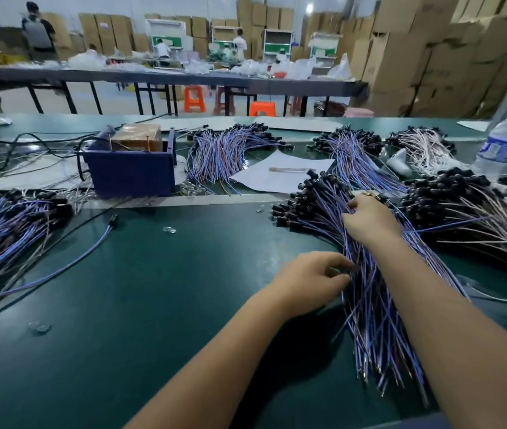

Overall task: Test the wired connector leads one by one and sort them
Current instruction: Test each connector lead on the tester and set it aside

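Nearest: left hand (314, 280), fingers curled, pinching wires at mid-length of purple lead bundle (366, 292). Right hand (369, 222) farther along, fingers bent down into same bundle near black connector ends (301, 209); grip there uncertain. Bundle axis near-to-far, bare ends toward camera, right of both forearms; blue tester box (131, 171) far left.

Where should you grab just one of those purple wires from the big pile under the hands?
Probably at the thin bare ends near the person, coming from the left edge of the purple wire pile, where the left hand is already picking. There the wires fan apart, so a two-finger pinch grip can single one out. The black connector ends are packed together. The right hand rests on the pile.
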